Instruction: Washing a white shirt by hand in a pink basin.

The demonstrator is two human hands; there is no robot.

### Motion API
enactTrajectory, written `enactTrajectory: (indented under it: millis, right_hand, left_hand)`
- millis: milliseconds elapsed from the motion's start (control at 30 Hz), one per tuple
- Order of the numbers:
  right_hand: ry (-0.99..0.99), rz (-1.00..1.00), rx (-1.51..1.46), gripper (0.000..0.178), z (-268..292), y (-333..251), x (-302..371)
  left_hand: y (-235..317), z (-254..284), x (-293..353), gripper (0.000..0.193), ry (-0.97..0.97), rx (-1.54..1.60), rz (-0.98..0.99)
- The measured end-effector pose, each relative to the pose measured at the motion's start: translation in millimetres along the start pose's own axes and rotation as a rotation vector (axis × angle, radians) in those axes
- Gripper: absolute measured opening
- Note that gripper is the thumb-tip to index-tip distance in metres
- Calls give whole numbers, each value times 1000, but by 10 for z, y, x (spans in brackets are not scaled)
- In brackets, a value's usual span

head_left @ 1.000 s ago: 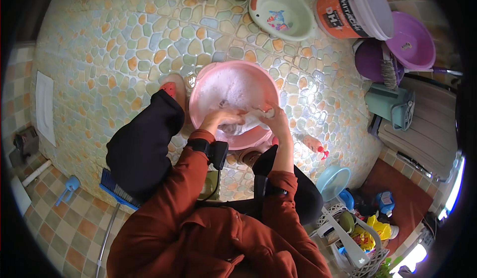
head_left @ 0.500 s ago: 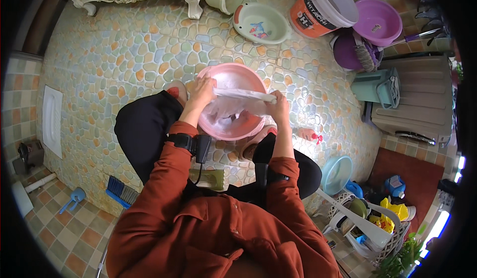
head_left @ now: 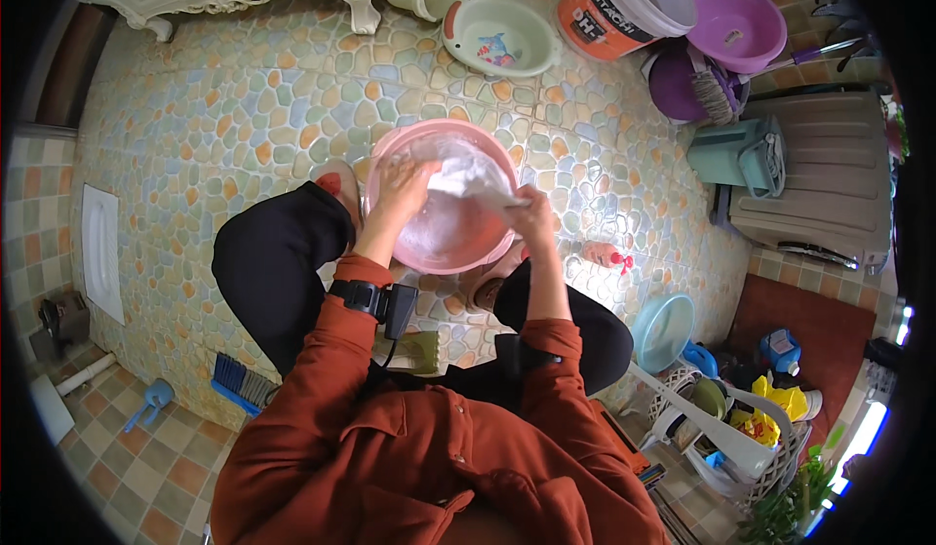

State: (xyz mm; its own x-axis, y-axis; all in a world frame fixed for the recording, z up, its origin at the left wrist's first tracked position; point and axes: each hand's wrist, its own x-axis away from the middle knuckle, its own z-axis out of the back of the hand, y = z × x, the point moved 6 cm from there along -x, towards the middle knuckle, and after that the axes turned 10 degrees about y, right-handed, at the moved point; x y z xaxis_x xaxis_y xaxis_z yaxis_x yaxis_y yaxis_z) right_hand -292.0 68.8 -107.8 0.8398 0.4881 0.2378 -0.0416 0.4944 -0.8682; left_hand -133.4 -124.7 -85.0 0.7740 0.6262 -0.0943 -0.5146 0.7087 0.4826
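A pink basin (head_left: 444, 264) with sudsy water stands on the pebble-patterned floor between my feet. Over it, a wet white cloth (head_left: 468, 173) stretches between my two hands. My left hand (head_left: 405, 189) is closed on the cloth's left part, above the basin's left side. At the right rim, my right hand (head_left: 531, 215) pinches the cloth's other end. The cloth is bunched and sags toward the foamy water; its exact kind cannot be made out.
A pinkish bottle with a red cap (head_left: 606, 255) lies right of the basin. Farther off are a pale green basin (head_left: 531, 33), a white-and-orange bucket (head_left: 609, 19) and a purple basin (head_left: 756, 19). A light blue basin (head_left: 663, 332) sits by my right knee, near a white basket (head_left: 741, 472).
Both hands have shifted slightly lower and left, and the cloth, stretched in a taut band before, is now slacker and bunched. The dark gap in the basin's foam no longer shows.
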Motion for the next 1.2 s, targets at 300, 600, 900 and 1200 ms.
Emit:
enactTrajectory:
  millis: [300,600,900,1200]
  right_hand:
    - [-519,-318,207,18,-806,1975,476]
    - [58,287,485,62,-1173,911,-177]
    - [-230,238,795,61,-1663,1455,-325]
    - [-246,279,778,59,-1671,1561,-358]
  left_hand:
    - [-288,-1336,796,46,-878,-81,456]
    - [-454,-1610,204,62,-125,-103,213]
    - [-771,-2222,285,63,-325,-192,338]
    - [-886,-2378,330,60,-473,-91,413]
